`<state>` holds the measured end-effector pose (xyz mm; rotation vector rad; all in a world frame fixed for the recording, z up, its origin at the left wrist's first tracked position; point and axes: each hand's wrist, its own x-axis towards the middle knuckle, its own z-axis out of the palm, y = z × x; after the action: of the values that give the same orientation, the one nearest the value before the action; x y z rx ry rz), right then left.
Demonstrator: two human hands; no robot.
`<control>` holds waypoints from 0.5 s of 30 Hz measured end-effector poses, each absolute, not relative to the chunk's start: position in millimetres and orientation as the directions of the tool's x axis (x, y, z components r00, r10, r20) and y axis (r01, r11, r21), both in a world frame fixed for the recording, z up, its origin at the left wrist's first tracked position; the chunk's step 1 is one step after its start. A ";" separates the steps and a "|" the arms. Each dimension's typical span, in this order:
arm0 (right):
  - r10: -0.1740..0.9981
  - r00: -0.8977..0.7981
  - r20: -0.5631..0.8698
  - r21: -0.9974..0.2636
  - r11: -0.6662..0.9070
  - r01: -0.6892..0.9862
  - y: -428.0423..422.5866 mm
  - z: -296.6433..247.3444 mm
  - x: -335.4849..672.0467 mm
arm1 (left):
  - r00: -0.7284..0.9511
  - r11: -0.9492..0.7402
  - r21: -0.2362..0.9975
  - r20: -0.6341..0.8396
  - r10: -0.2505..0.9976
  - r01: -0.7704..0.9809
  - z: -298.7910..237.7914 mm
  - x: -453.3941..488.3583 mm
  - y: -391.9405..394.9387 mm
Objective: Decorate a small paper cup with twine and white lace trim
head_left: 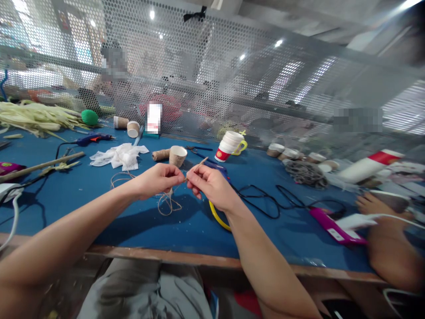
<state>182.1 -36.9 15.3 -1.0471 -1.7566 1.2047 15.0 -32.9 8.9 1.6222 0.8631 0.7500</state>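
Note:
My left hand (162, 179) is closed in a pinch, fingertips against those of my right hand; it seems to grip thin brown twine (170, 204), which hangs in loops to the table below. My right hand (212, 184) pinches a thin tan stick (202, 162) whose pointed end sticks up past the fingers. Where the twine meets the stick is too small to make out. Just beyond my hands stand a paper cup (178, 156) and a lying twine spool (161, 154). A curved yellow thing (219, 218) lies under my right wrist, partly hidden.
Stacked cups (229, 147) stand ahead to the right. White cloth (119, 156), a glue gun (94, 139) and pale husks (36, 117) lie left. Black cable (259, 199) runs right to a purple power strip (335, 227), near another person's arm (392, 243). A perforated metal screen (206, 66) rises behind.

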 end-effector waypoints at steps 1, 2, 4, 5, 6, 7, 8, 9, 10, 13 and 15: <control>0.921 -0.367 0.126 -0.948 0.221 0.228 -36.3 14.3 181.4 | 0.506 -0.168 0.967 0.050 0.861 0.192 8.4 15.8 -33.1; 0.926 -0.355 0.127 -0.944 0.222 0.243 -35.8 13.4 181.0 | 0.484 -0.194 0.955 0.063 0.873 0.225 8.0 16.5 -33.2; 0.926 -0.352 0.136 -0.939 0.234 0.252 -34.9 11.9 180.9 | 0.478 -0.218 0.944 0.076 0.875 0.249 7.6 17.1 -33.2; 0.922 -0.361 0.140 -0.939 0.239 0.247 -34.6 11.6 181.3 | 0.490 -0.212 0.947 0.070 0.869 0.240 7.9 17.0 -33.2; 0.917 -0.372 0.143 -0.940 0.243 0.238 -34.6 11.7 181.8 | 0.508 -0.195 0.955 0.058 0.859 0.222 8.3 16.6 -33.1; 0.913 -0.382 0.143 -0.943 0.243 0.229 -34.7 12.1 182.5 | 0.530 -0.174 0.964 0.043 0.847 0.200 8.9 16.0 -33.0; 0.910 -0.391 0.141 -0.945 0.241 0.220 -34.9 12.7 183.1 | 0.552 -0.152 0.972 0.029 0.833 0.177 9.6 15.3 -33.0; 0.906 -0.400 0.136 -0.948 0.236 0.213 -35.3 13.5 183.7 | 0.570 -0.134 0.978 0.021 0.821 0.158 10.2 14.6 -32.9; 0.902 -0.411 0.132 -0.950 0.233 0.207 -35.7 14.4 184.2 | 0.584 -0.121 0.982 0.015 0.811 0.143 10.8 13.8 -32.9; 0.889 -0.441 0.122 -0.954 0.228 0.197 -37.1 16.7 185.4 | 0.608 -0.112 0.985 0.009 0.794 0.132 11.7 11.9 -33.0; 0.882 -0.458 0.115 -0.955 0.225 0.193 -37.9 17.6 185.9 | 0.618 -0.112 0.984 0.005 0.786 0.135 12.1 11.2 -33.2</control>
<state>185.9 -37.9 17.6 -0.9950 -1.8099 1.2680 11.2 -33.2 12.1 1.6157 0.7808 0.6613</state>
